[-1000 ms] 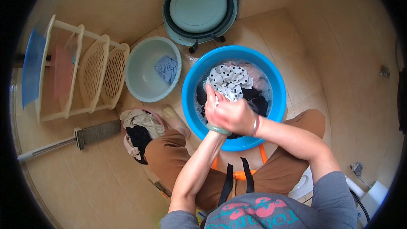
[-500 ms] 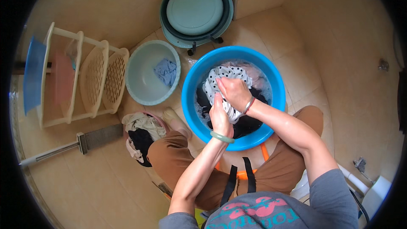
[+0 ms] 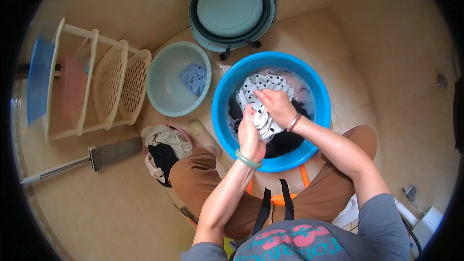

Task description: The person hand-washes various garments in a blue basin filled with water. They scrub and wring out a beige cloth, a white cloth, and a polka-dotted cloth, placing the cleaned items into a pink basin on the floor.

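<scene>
Both my hands are over the blue basin (image 3: 320, 116), gripping a white cloth with black polka dots (image 3: 264, 84). My left hand (image 3: 250, 133), below a pale green bangle, closes on the cloth's left side. Fingers curled, my right hand (image 3: 279, 108) clutches it a little farther right. Part of the cloth spreads toward the basin's far side; another fold hangs between my hands. Dark clothes (image 3: 282, 142) lie in sudsy water beneath, with a pinkish garment (image 3: 298, 87) at the far right inside the basin. The exact garment type of the dotted cloth cannot be made out.
A pale green basin (image 3: 162, 92) holding a blue cloth (image 3: 194, 78) stands to the left. Behind is a folded teal tub (image 3: 230, 7). A cream rack (image 3: 110, 84), a flat mop (image 3: 116, 153) and a heap of clothes (image 3: 166, 147) are at the left.
The view has shifted slightly, so the surroundings sit a little farther right. Both hands still hold the dotted cloth, and more of its white fabric shows between them.
</scene>
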Demonstrator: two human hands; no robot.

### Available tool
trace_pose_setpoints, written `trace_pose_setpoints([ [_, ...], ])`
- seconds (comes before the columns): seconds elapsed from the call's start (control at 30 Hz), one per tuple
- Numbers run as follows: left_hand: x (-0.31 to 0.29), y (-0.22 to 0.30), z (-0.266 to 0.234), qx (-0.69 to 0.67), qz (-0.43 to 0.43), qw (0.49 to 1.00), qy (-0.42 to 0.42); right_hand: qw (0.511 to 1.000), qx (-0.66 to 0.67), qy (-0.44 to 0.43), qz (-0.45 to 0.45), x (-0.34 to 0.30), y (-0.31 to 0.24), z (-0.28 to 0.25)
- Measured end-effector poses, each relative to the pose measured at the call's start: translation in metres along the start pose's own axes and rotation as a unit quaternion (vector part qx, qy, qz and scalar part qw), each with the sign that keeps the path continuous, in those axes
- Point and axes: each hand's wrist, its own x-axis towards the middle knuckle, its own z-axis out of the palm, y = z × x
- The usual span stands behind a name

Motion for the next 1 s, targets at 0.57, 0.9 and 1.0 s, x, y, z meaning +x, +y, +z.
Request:
trace_pose_setpoints([
  [0.57,0.003,0.025,-0.009,0.177,0.092,0.978,-0.054,0.986,0.022,-0.161,0.043,0.0,-0.037,-0.041],
  [0.9,0.038,0.007,-0.058,0.025,0.014,0.999,-0.032,0.926,-0.172,-0.333,0.046,0.026,-0.014,0.013],
  [1.0,0.03,0.017,-0.056,0.039,0.067,0.996,-0.044,0.934,-0.218,-0.283,-0.013,0.034,-0.038,-0.003],
])
